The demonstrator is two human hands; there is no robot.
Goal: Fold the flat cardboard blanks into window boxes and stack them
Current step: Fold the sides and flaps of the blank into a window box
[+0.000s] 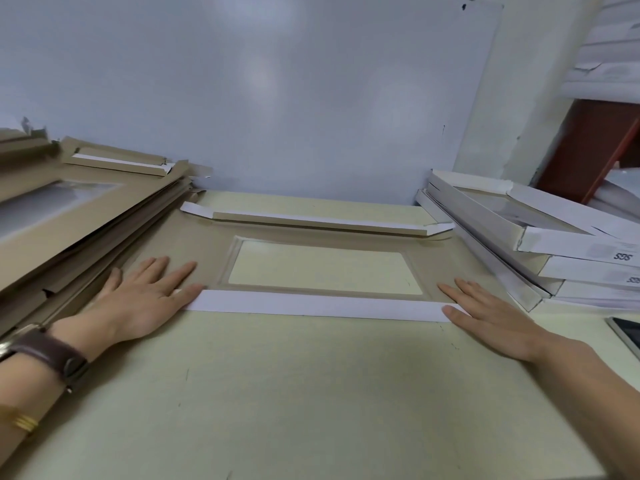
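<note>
Pale yellow-green tabletop (311, 393), flecked with small dark marks. Flat at its middle, a brown cardboard blank (207, 237) with a clear window (322, 268) showing the tabletop beneath, near flap (311, 304) folded over white side up, far flap (311, 221) raised along the back. At the left, just beside that sheet, a slanting pile of flat blanks (86, 216); at the right a stack of folded white window boxes (571, 244), and near it, by the right edge, the corner of a thin dark-rimmed device (627, 332).
</note>
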